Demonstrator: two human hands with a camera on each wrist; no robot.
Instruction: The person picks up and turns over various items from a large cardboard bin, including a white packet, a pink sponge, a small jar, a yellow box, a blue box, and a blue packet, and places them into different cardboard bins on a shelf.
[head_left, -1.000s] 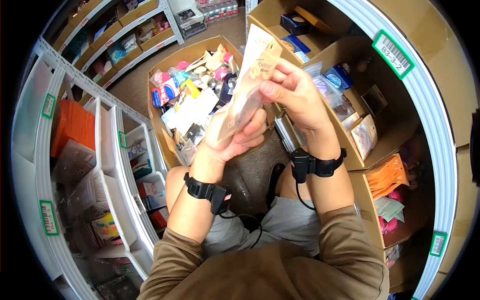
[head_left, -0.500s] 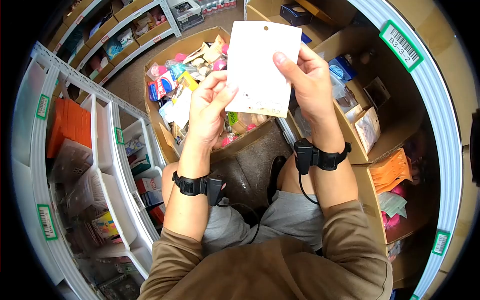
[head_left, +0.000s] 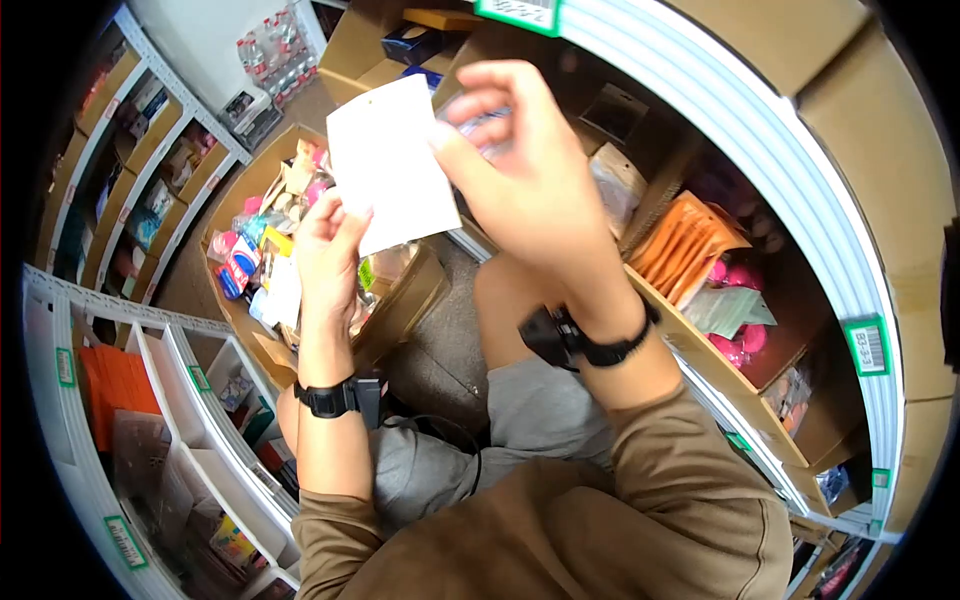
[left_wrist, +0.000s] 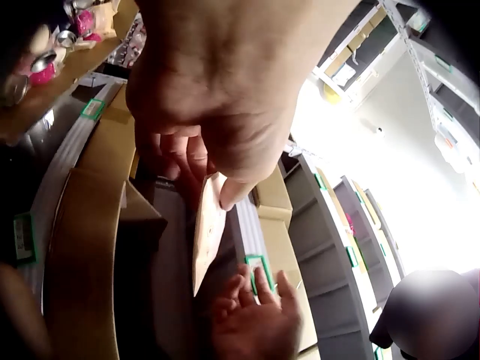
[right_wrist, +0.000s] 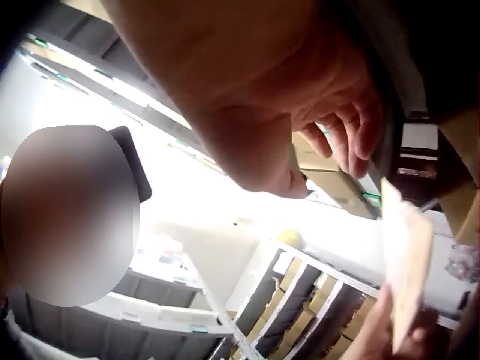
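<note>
A flat card packet [head_left: 390, 165], its plain white side up and a small hang hole near the top edge, stands in front of me. My left hand [head_left: 328, 258] pinches its lower left part between thumb and fingers. Seen nearly edge-on, the card packet [left_wrist: 208, 236] juts from that hand in the left wrist view. My right hand [head_left: 525, 165], slightly blurred, is beside the packet's right edge with its fingers spread and loosely bent. In the right wrist view a gap shows between my right hand [right_wrist: 292, 112] and the packet [right_wrist: 409, 262].
Below the left hand stands a cardboard box [head_left: 400, 320] full of mixed small packages. Shelf boxes on the right hold orange packets [head_left: 690, 245] and pink items [head_left: 740, 340]. White bins [head_left: 165, 385] line the left side; bottled water [head_left: 275, 50] sits at the back.
The packet was turned from its printed side to its white side. My right hand has let go of it and moved away. The head view has swung rightward.
</note>
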